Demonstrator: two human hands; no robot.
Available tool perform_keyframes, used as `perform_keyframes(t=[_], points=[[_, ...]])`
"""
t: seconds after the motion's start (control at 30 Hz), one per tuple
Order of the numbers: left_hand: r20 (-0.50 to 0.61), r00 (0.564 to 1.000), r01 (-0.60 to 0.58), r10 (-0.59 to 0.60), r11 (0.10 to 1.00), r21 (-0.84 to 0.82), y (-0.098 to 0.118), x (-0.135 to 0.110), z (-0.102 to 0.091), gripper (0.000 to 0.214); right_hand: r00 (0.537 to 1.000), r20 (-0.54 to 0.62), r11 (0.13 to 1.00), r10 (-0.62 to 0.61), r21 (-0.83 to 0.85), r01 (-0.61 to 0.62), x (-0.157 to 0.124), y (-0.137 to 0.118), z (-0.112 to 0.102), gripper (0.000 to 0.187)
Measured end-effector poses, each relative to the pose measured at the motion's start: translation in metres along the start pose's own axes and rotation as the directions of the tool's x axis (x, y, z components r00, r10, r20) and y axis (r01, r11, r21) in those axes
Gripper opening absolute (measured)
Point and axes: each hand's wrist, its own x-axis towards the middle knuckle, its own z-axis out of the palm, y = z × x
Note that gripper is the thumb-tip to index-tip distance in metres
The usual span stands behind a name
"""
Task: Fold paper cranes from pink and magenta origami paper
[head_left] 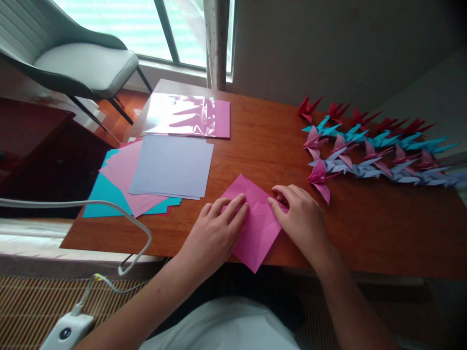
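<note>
A square sheet of bright pink origami paper with crossing crease lines lies turned like a diamond at the table's front edge, its nearest corner jutting past the edge. My left hand grips it at the left corner, fingers resting over the paper and thumb hidden. At the right corner, my right hand holds the sheet between thumb and curled fingers. Right of that hand stands a bright pink folded crane, in front of rows of finished paper cranes in lilac, light pink, turquoise and red.
Lilac sheets overlap fanned pink and turquoise sheets on the left of the wooden table. Behind them lies a clear plastic packet with pink paper. A white cable runs to a power bank. A chair stands beyond.
</note>
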Motion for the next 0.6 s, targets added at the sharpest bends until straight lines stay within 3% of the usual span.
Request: perform_keyframes(t=[0.2,0.37,0.47,0.6], points=[[0.018,1.0,0.01,-0.01,1.0,-0.018,0.0,0.0,-0.001,0.046,0.985,-0.073,0.982,-0.158,-0.119,0.149,-0.003,-0.014,0.002,0.03],[0.023,1.0,0.014,-0.012,0.998,-0.065,0.001,0.002,-0.004,0.046,0.948,0.057,0.948,-0.312,-0.044,0.314,-0.005,-0.026,0.007,0.032],[0.0,0.998,0.058,-0.058,0.995,-0.085,0.0,0.002,-0.006,0.043,0.955,0.067,0.956,-0.29,-0.028,0.292,-0.007,-0.029,0.011,0.031],[-0.091,0.97,0.216,-0.225,0.972,-0.097,-0.008,0.002,-0.01,0.042,0.967,0.046,0.966,-0.25,-0.052,0.253,-0.01,-0.03,0.014,0.032]])
